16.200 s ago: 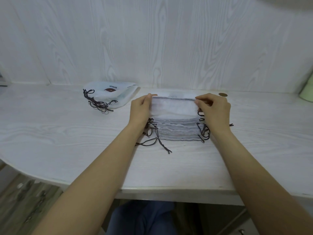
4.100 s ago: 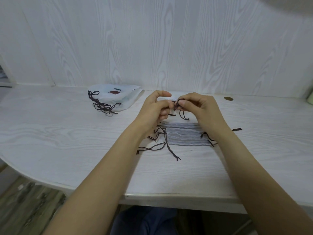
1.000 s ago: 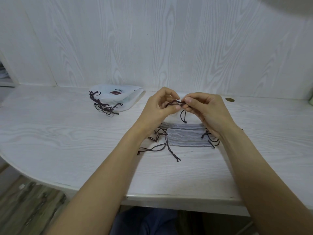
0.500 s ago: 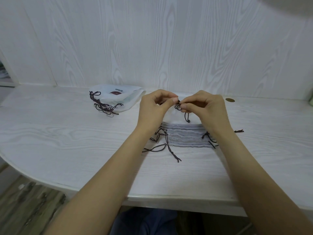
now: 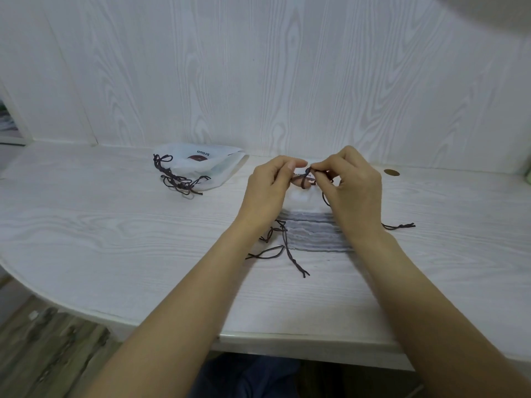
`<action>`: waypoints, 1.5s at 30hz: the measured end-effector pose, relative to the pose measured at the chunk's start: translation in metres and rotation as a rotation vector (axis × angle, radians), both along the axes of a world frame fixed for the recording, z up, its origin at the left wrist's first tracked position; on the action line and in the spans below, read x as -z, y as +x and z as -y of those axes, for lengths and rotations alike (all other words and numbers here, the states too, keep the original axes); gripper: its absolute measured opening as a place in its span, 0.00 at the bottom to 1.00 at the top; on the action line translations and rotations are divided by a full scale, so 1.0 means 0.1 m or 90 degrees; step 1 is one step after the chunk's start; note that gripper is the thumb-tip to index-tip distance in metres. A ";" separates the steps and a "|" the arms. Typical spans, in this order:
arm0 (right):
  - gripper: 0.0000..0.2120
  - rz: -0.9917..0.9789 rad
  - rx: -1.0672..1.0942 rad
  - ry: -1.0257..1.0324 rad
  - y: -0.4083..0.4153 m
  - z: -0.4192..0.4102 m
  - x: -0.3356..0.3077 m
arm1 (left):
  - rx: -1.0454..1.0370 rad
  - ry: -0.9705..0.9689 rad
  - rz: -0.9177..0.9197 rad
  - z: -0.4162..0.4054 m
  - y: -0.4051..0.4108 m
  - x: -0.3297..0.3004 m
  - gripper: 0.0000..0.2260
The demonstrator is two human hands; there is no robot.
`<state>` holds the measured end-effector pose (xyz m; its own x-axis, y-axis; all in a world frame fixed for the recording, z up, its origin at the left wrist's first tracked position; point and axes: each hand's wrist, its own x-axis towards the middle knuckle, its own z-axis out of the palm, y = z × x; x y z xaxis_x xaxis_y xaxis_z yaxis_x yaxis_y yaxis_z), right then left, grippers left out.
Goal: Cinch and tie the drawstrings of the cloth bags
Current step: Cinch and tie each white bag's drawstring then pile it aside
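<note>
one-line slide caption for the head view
Both hands pinch a dark drawstring above a stack of cloth bags.

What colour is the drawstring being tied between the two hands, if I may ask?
Dark brown; the drawstring shows best in the head view.

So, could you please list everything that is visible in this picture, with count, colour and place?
pile of flat white cloth bags: one pile, white with grey edges, table centre, under both hands
dark brown drawstring being tied: one, pinched between both hands above the pile
loose dark drawstrings: several, dark brown, trailing off the pile's left and right sides
heap of finished white bags with tied dark cords: one heap, far left, by the wall
small round brown disc: one, far right on the table
white wood-grain table: one
left hand: pinches the drawstring
right hand: pinches the drawstring
</note>
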<state>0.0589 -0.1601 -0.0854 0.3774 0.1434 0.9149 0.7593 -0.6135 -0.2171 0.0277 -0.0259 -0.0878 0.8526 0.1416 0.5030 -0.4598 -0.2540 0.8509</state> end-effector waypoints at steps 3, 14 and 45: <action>0.03 0.002 -0.024 0.013 0.01 -0.02 0.03 | 0.049 0.004 -0.020 0.00 -0.03 -0.01 0.11; 0.02 -0.190 -0.128 0.071 -0.01 0.02 0.03 | 0.004 0.008 -0.081 -0.05 0.02 0.04 0.09; 0.08 -0.400 0.027 0.148 0.05 0.15 0.09 | -0.358 0.246 0.006 -0.20 0.07 0.12 0.09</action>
